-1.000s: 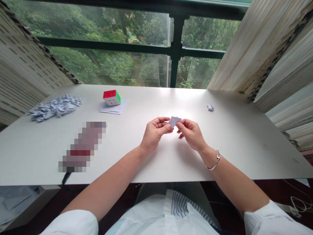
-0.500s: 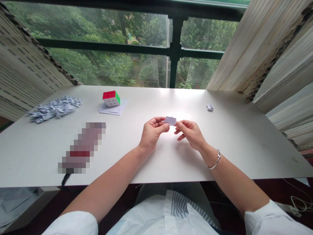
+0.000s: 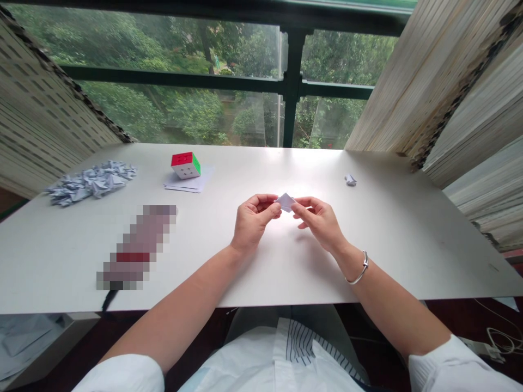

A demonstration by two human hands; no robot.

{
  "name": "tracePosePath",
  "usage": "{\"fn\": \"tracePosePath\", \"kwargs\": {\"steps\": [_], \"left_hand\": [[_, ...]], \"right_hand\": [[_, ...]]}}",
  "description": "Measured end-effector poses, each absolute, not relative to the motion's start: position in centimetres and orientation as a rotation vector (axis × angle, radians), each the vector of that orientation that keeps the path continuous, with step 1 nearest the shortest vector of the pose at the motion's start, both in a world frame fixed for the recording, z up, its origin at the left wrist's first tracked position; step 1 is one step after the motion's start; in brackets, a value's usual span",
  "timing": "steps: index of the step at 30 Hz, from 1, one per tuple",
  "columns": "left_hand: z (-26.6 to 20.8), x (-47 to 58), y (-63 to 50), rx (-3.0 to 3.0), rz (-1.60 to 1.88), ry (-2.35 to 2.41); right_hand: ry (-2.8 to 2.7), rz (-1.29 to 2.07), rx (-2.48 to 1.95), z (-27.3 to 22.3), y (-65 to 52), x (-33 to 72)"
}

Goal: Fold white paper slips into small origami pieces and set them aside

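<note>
A small piece of folded white paper is held above the middle of the table, one corner pointing up like a diamond. My left hand pinches its left side between thumb and fingers. On the opposite side, my right hand grips the paper's right corner with thumb and index finger; a silver bangle circles that wrist. Fingertips behind the paper are partly hidden.
On the white table, a heap of folded paper pieces lies far left. A puzzle cube rests on paper sheets. A blurred-out object lies front left. One small folded paper sits right.
The folded paper has turned from a rectangle lying level to a diamond with a corner up. My right hand has closed in on its right side.
</note>
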State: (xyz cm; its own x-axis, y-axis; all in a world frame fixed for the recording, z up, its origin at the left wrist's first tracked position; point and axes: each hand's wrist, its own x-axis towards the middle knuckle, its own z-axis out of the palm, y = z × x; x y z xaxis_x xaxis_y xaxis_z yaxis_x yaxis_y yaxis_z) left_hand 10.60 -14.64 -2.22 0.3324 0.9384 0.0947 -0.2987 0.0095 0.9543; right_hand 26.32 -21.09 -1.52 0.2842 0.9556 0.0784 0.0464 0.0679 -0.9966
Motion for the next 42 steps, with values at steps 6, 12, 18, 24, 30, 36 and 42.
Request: {"fn": "tracePosePath", "kwargs": {"steps": [6,12,18,24,30,36,42], "left_hand": [[-2.2,10.3,-14.8,1.288,1.050,0.716],[-2.2,10.8,-15.1,1.081,0.970,0.625],[-2.1,11.1,-15.3,0.982,0.956,0.599],[-1.8,11.1,-15.5,1.019,0.967,0.637],[-1.9,11.1,-15.7,1.046,0.969,0.645],[-2.2,11.0,-15.5,1.061,0.955,0.651],[-2.1,10.8,-15.3,1.068,0.932,0.662]], "right_hand": [[-1.118,0.755,-1.243,-1.3,-21.2,26.2],[-1.067,0.750,-1.247,-1.6,-21.2,25.7],[-1.142,0.630,-1.294,-2.1,-21.3,25.3],[-1.204,0.531,-1.285,-2.3,-21.5,25.0],[-1.347,0.264,-1.329,-2.4,-21.6,24.9],[-1.535,0.059,-1.278,-2.6,-21.9,25.1],[-1.668,-0.071,-1.254,-3.0,-21.9,25.5]]}}
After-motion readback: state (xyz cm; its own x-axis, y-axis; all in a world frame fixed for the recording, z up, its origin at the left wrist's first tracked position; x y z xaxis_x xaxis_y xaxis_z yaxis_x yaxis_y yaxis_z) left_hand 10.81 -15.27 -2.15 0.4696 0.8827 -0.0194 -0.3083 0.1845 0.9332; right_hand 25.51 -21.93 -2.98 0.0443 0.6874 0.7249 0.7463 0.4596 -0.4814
